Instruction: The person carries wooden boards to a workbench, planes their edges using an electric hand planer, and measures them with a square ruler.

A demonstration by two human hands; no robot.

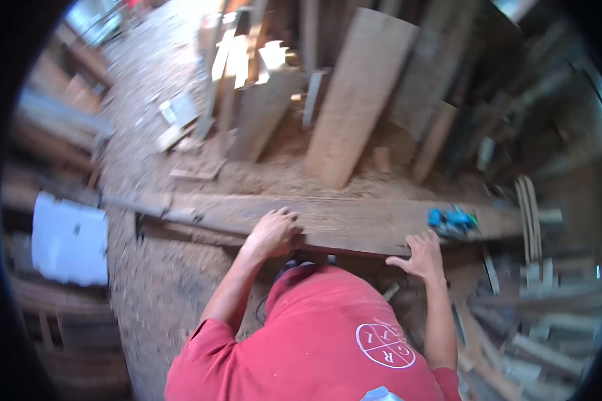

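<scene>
A long wooden plank (pixel 328 224) lies crosswise in front of me, its near edge close to my body. My left hand (pixel 273 232) is at that near edge, left of my middle, with its fingers curled over the wood. Farther right, my right hand (pixel 421 256) rests its fingers on the same edge, the thumb stretched out sideways. A blue power tool (pixel 452 220) sits on the plank just beyond my right hand. What lies under my left palm is hidden.
Wide boards (pixel 362 93) lean upright beyond the plank. Wood strips (pixel 548 334) are heaped at the right. A pale sheet (pixel 70 238) lies at the left. Sawdust and offcuts cover the floor (pixel 140 127). Two thin strips (pixel 528 217) cross the plank's right end.
</scene>
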